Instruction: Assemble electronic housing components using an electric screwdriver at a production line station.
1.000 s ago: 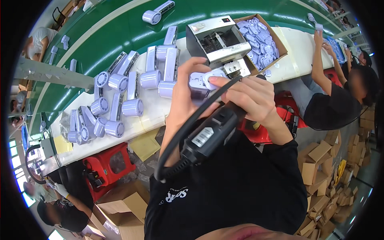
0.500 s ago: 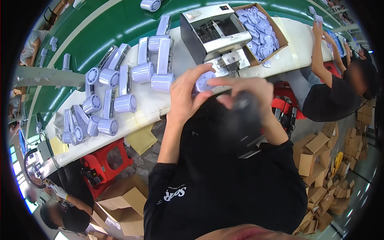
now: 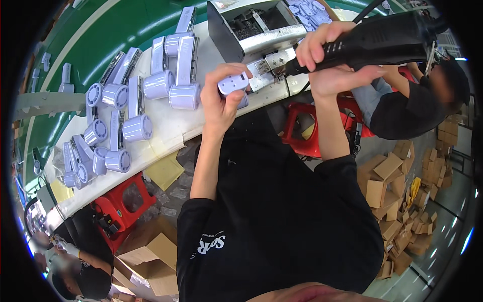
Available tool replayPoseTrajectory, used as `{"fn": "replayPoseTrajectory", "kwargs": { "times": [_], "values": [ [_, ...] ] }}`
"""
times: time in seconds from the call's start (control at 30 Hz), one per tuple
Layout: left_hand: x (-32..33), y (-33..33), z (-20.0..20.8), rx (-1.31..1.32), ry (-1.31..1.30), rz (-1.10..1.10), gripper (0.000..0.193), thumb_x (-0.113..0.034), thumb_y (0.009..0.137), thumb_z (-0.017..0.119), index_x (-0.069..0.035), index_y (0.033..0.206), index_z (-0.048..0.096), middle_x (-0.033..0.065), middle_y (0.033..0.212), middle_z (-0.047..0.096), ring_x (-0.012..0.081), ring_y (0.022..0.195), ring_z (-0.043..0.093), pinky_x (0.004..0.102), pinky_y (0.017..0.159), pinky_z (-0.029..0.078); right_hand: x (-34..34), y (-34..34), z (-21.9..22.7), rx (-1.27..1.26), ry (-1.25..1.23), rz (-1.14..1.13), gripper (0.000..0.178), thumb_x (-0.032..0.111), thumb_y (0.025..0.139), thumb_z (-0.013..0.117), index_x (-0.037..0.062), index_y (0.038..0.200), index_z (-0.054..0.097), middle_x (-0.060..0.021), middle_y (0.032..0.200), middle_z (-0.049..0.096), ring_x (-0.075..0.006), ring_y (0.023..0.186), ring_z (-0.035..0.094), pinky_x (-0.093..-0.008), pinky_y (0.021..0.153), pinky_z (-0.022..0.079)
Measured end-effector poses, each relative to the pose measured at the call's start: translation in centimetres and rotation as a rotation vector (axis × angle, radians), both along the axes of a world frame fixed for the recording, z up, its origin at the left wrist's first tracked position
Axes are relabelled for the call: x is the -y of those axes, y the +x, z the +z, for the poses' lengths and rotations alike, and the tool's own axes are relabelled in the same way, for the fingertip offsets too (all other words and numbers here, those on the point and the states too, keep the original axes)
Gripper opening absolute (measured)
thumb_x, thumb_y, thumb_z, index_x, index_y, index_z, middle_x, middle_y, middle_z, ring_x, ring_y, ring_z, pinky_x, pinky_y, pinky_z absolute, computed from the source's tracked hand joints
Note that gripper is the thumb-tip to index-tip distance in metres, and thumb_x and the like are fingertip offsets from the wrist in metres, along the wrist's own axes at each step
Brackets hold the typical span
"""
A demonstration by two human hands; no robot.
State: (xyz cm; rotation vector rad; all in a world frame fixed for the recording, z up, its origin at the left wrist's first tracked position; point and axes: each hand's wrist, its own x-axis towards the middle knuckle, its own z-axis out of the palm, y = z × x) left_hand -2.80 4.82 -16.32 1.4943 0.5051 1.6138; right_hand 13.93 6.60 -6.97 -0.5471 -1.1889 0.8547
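Note:
My left hand (image 3: 215,100) is closed around a lavender handheld fan (image 3: 232,83), its holed end cap facing up. Most of its body is hidden behind my fingers. My right hand (image 3: 329,78) grips a black electric screwdriver (image 3: 375,44), held almost level, fingers near its nose. The screwdriver's tip is at the metal outlet of a screw feeder (image 3: 274,45), just right of the fan. Whether a screw sits on the bit is too small to tell. Left of my left hand, several lavender fans (image 3: 137,127) with open handles lie on the white table (image 3: 161,138).
Behind the feeder, lavender covers (image 3: 308,14) fill a carton. A red stool (image 3: 304,143) stands below the table's edge at right, another red stool (image 3: 126,204) at left. One co-worker (image 3: 402,108) sits at right, another (image 3: 83,269) at lower left. Cardboard boxes (image 3: 156,256) are on the floor.
My right hand has left the fan's end cap and moved up and right, bringing the screwdriver to the feeder's outlet. My left hand still holds the fan, now tilted differently. The view has shifted somewhat.

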Motion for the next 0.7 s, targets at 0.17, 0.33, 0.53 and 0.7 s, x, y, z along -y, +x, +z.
{"fn": "replayPoseTrajectory", "kwargs": {
  "times": [0.17, 0.33, 0.53, 0.7],
  "values": [
    [-0.3, 0.1, -0.8, 0.112, 0.040, -0.017, 0.042, -0.040, 0.088, 0.058, -0.004, 0.105, 0.046, 0.0142, 0.090, 0.061, 0.0141, 0.068, 0.057, 0.0250, 0.061, 0.047, 0.3, -0.6, -0.3, 0.100, -0.109, -0.048, 0.087, 0.088, 0.070, 0.023, 0.0050, 0.087, 0.042, -0.0043, 0.055, 0.040, -0.0133, 0.038, 0.034, -0.0272, 0.036, 0.031],
    [-0.3, 0.0, -1.2, 0.124, 0.023, -0.041, 0.040, -0.037, 0.087, 0.060, -0.003, 0.104, 0.047, 0.0144, 0.091, 0.062, 0.0167, 0.074, 0.059, 0.0264, 0.064, 0.048, 1.4, -0.5, -0.7, 0.013, -0.099, -0.009, 0.086, 0.088, 0.070, 0.025, 0.0061, 0.088, 0.043, -0.0029, 0.055, 0.040, -0.0125, 0.037, 0.034, -0.0267, 0.035, 0.031],
    [-0.3, -0.3, -1.2, 0.119, 0.015, -0.058, 0.039, -0.035, 0.086, 0.062, -0.003, 0.103, 0.049, 0.0149, 0.093, 0.063, 0.0205, 0.082, 0.061, 0.0277, 0.069, 0.048, 2.2, -0.4, 3.3, -0.024, 0.082, 0.295, 0.085, 0.089, 0.068, 0.025, 0.0084, 0.088, 0.043, -0.0009, 0.056, 0.041, -0.0108, 0.041, 0.037, -0.0253, 0.038, 0.033],
    [-0.2, -0.3, -1.3, 0.114, -0.002, -0.059, 0.039, -0.033, 0.085, 0.064, -0.002, 0.103, 0.049, 0.0144, 0.093, 0.063, 0.0208, 0.081, 0.061, 0.0275, 0.069, 0.048, 1.1, -3.1, 8.0, 0.139, 0.186, 0.546, 0.083, 0.089, 0.067, 0.029, 0.0114, 0.092, 0.046, 0.0016, 0.059, 0.041, -0.0095, 0.042, 0.038, -0.0239, 0.038, 0.031]
  ]
}}
